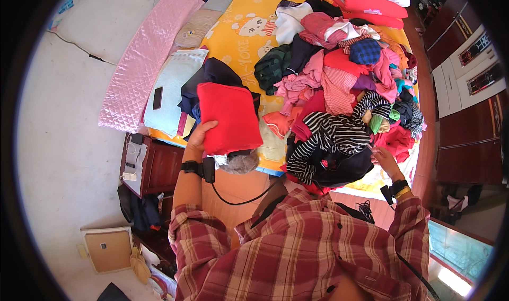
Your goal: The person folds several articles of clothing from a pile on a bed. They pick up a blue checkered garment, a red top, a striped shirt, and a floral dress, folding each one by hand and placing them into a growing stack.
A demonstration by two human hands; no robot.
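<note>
My left hand [202,136] is at the left edge of a folded red garment [229,118], thumb on top and fingers partly hidden. The red garment lies over dark blue clothes [218,72], with a grey fuzzy item [240,162] showing below it. My right hand [385,161] pinches a small bit of cloth at the right end of a black-and-white striped garment [338,132]; which piece it belongs to is unclear. The striped garment is spread over a black garment [346,169]. Behind it lies a large mixed heap of clothes, including a pink checked garment [338,87] and a blue checked one [364,51].
The clothes lie on a bed with a yellow printed sheet [238,38]. A phone [158,98] rests on a pale blue pillow [173,90] at the left. A wooden bedside cabinet [163,165] stands nearby. Folded red bedding [366,6] is at the back right.
</note>
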